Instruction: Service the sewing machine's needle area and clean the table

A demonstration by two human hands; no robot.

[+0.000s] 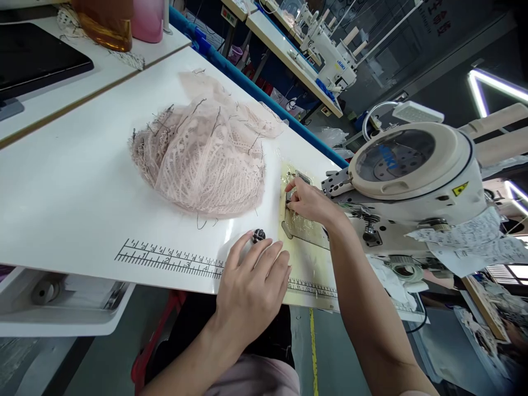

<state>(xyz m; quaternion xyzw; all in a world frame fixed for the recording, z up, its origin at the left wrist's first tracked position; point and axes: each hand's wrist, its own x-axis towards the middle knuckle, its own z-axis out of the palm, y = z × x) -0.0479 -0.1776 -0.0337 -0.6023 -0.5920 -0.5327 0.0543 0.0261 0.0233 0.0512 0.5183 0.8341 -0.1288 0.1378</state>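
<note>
We see the left hand (pixel 251 286) lying palm down on the near edge of the white surface (pixel 82 181), its fingers (pixel 272 264) spread a little and flat, the index fingertip just beside a small round metal knob (pixel 258 236). Printed along that near edge, to the left of the hand, runs a black ruler scale (pixel 169 258). To the right and a little farther off, the right hand (pixel 309 202) reaches in under the head of the sewing machine (pixel 412 176), and its fingers (pixel 293 198) are bunched together at the small metal parts around the needle area (pixel 292 195); we cannot tell exactly what they pinch, since the parts are small and partly hidden by the fingertips. Beneath that hand lies a yellowish plate covered in shiny clear tape (pixel 303 225), set into the surface. To the left of the right hand, well apart from the left one, sits a heap of pale pink lace (pixel 202 154), with dark loose threads sticking out of it, its right edge near the taped plate. At the far left we see a dark flat panel (pixel 37 55) on a neighbouring table, and beside it an amber container (pixel 105 25) and a pink container (pixel 147 19). Far off on the right another white sewing machine (pixel 330 52) stands on a long bench.
</note>
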